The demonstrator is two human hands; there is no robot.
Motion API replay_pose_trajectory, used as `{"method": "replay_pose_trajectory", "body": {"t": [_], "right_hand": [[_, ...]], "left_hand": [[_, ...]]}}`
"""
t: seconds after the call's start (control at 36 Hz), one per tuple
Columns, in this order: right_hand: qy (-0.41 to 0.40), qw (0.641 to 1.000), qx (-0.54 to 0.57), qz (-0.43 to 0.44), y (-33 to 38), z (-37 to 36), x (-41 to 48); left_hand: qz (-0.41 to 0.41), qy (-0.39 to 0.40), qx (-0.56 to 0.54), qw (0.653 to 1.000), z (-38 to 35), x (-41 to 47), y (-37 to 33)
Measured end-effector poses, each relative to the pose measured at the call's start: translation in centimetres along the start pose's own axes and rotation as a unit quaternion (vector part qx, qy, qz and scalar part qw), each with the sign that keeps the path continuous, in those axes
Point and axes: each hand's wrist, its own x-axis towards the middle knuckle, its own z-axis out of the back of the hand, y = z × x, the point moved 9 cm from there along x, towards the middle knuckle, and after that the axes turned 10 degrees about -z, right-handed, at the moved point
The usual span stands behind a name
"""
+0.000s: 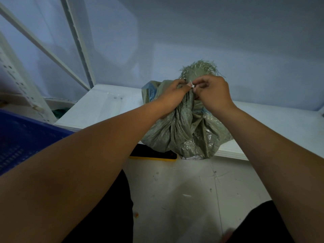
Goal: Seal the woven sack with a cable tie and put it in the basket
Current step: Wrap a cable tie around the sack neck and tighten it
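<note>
Sack [182, 130] sits on the white ledge [98, 104], its base overhanging the front edge above the floor [175, 190]. It stands upright: the long axis runs from base to gathered neck, and the frayed mouth [199, 67] points up and away from the person.

Left hand [171, 92] grips the bunched neck from the left, fingers curled and pressed into the fabric; judged, this keeps the gather tight so the tie can close on a narrow waist. Right hand [213, 92] is on the right of the neck, thumb and forefinger pinched together at the small white tie [192, 86], which shows only as a short piece between the two hands. Whether the tail has passed through the head cannot be told; most of the loop is hidden by fingers and folds.

Judged step: fitting or cinching the tie just below the frayed mouth. Seal not confirmed.

Blue basket [26, 137] lies at the left, well apart from the sack, and does not yet hold it. A yellow-edged black object [154, 154] lies under the ledge, beside the sack's base.
</note>
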Motion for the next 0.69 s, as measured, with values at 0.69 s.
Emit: {"method": "replay_pose_trajectory", "body": {"t": [0.69], "right_hand": [[-0.002,0.996,0.070,-0.046,-0.4,0.0,-0.1]], "left_hand": [[0.066,-0.034,-0.098,0.992,0.1,0.0,1.3]]}}
